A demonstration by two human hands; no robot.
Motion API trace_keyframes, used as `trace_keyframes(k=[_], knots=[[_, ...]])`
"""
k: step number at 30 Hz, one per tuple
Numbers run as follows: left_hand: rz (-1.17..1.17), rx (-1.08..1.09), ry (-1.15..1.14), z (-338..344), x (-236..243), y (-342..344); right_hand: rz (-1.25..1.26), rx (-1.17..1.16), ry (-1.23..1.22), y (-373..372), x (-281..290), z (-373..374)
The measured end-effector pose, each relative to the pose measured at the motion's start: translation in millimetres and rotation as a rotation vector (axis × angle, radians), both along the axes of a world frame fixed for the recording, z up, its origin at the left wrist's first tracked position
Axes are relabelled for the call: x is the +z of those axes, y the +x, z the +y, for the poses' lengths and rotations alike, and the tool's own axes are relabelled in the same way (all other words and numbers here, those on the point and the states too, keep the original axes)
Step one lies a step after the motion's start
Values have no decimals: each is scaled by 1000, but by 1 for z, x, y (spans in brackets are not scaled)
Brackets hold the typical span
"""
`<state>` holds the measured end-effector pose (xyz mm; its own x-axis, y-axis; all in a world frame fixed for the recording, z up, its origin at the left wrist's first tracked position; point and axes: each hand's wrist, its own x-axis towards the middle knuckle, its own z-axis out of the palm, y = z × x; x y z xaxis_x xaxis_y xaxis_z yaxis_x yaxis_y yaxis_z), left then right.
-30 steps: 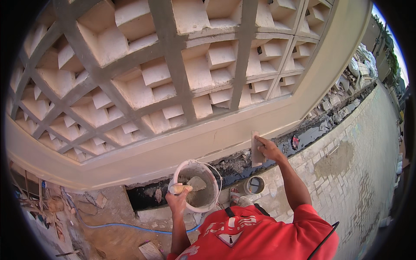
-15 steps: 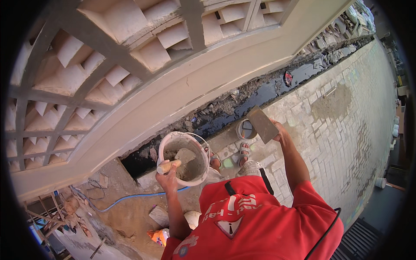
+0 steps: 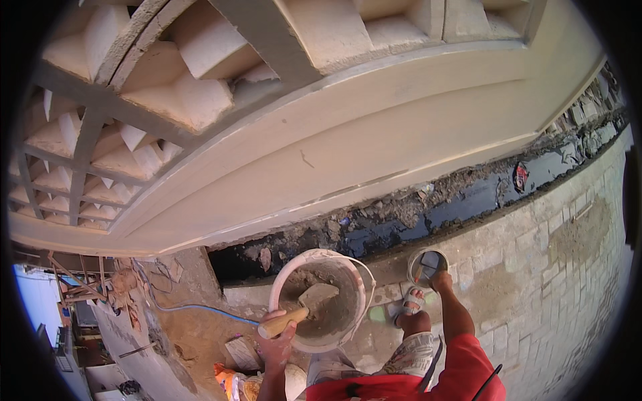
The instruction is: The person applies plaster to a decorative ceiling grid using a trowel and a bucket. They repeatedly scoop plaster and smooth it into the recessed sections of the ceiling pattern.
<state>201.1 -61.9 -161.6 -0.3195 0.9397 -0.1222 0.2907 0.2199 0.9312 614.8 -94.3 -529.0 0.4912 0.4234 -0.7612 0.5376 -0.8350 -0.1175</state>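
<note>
My left hand (image 3: 275, 342) is closed round a thick wooden handle (image 3: 286, 322) at the rim of a pale bucket (image 3: 359, 304). Inside the bucket, beside the handle, a trowel blade (image 3: 319, 294) lies in grey, mortar-like material. My right hand (image 3: 442, 279) is down at a small round container (image 3: 415, 256) on the paving's edge, its fingers partly hidden. Grey items inside that container are too small to make out.
A patterned block wall (image 3: 177, 103) rises above a pale plinth (image 3: 374, 134). A trench with dark water (image 3: 455, 204) and rubble runs along its foot. Brick paving (image 3: 548, 281) lies right, dirt and a blue hose (image 3: 207, 309) left. My sandalled foot (image 3: 413, 301) is beside the container.
My right hand, earlier holding a flat float up by the plinth, has dropped to the small container; the float is no longer clearly visible. The view has shifted, showing the plinth larger.
</note>
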Motion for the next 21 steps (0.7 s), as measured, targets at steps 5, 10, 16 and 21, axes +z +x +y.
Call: trace_keyframes(k=[5,10,16,21], knots=[[-66,-1,-39,-5,-29,25,-124,213,105,-12,-130,-4],[-110,-158,-174,13,-74,23,-111,75,69,-17,-129,21],[-129,-64,-122,19,-70,24,-96,165,95,4,-112,1],[-132,-137,-191,47,-18,20,737,-851,254,48,8,-36]])
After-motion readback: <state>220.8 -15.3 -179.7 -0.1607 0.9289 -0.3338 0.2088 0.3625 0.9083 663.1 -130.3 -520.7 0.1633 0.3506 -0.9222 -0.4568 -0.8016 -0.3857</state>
